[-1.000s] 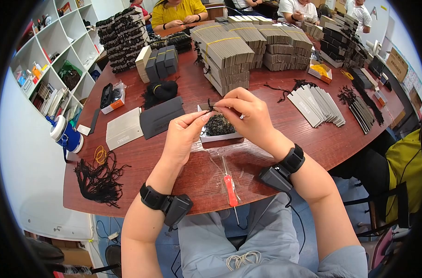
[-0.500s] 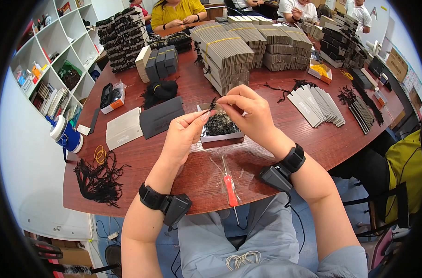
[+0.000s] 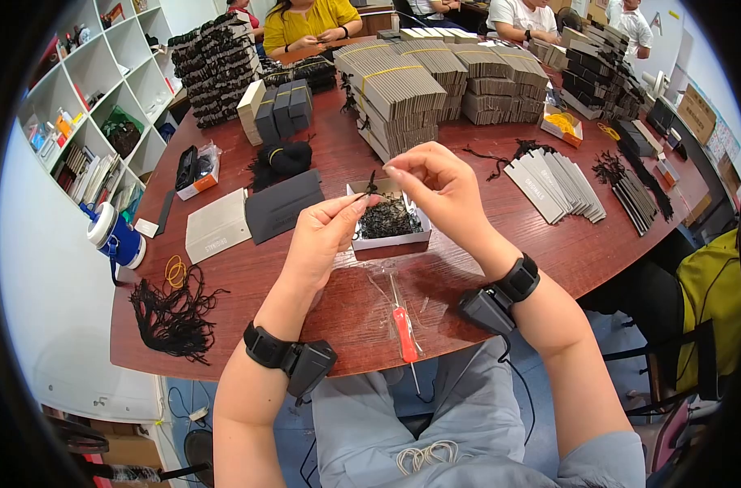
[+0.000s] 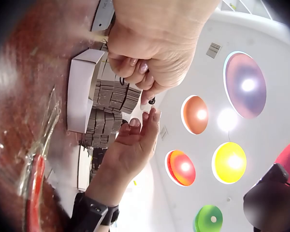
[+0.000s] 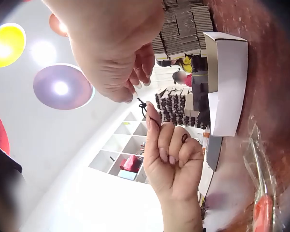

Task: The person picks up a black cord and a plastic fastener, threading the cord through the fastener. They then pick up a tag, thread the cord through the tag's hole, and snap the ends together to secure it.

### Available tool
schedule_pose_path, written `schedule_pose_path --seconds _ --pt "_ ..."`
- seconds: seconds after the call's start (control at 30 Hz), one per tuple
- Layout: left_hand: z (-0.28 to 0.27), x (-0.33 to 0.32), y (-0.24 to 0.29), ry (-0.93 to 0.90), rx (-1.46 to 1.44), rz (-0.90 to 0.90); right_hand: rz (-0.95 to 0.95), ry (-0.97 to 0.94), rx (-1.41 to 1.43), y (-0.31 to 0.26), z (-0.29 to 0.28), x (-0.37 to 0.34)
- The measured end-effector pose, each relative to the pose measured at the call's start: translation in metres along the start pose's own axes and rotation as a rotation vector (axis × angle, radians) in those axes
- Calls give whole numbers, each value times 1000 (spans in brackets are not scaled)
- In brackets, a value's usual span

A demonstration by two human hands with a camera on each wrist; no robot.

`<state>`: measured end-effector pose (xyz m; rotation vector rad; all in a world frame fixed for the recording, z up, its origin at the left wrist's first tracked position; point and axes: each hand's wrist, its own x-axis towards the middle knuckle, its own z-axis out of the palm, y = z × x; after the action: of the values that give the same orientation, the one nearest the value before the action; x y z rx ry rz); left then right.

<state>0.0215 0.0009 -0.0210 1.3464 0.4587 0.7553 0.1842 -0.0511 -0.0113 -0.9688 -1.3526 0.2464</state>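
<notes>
My left hand point(image 3: 325, 236) pinches a knotted black cord point(image 3: 372, 184) between thumb and forefinger, its knot standing up above the fingertips. In the right wrist view the cord point(image 5: 142, 107) rises from the left hand point(image 5: 171, 154), and a small loop hangs by the curled fingers. My right hand point(image 3: 443, 191) is just to the right of the knot, fingers loosely bent and apart from the cord. The left wrist view shows this right hand point(image 4: 133, 150) with nothing between its fingers. Beneath both hands sits a white box point(image 3: 395, 240) with a tangle of short black cords point(image 3: 386, 218).
A red-handled tool point(image 3: 404, 333) lies in front of the box. Black tassels point(image 3: 175, 317) are at the left, beside a blue bottle point(image 3: 116, 236). Banded grey card stacks point(image 3: 399, 89) rise behind; loose grey cards point(image 3: 553, 185) fan out at the right. Other people sit across the table.
My right hand has drawn away from the cord, up and to the right, its fingers loosening. The knot now shows above the left fingertips, and the left hand stays nearly still.
</notes>
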Motion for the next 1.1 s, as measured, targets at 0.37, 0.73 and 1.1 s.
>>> schedule_pose_path --seconds 0.37,0.73,1.1 --pt "1 0 -1 21 47 31 -83 -158 -156 -4 -1 -2" --pt "1 0 1 33 56 14 -106 -70 -200 -4 -2 -1" --pt "3 1 -2 66 -12 38 -142 -47 -242 -4 -1 -2"
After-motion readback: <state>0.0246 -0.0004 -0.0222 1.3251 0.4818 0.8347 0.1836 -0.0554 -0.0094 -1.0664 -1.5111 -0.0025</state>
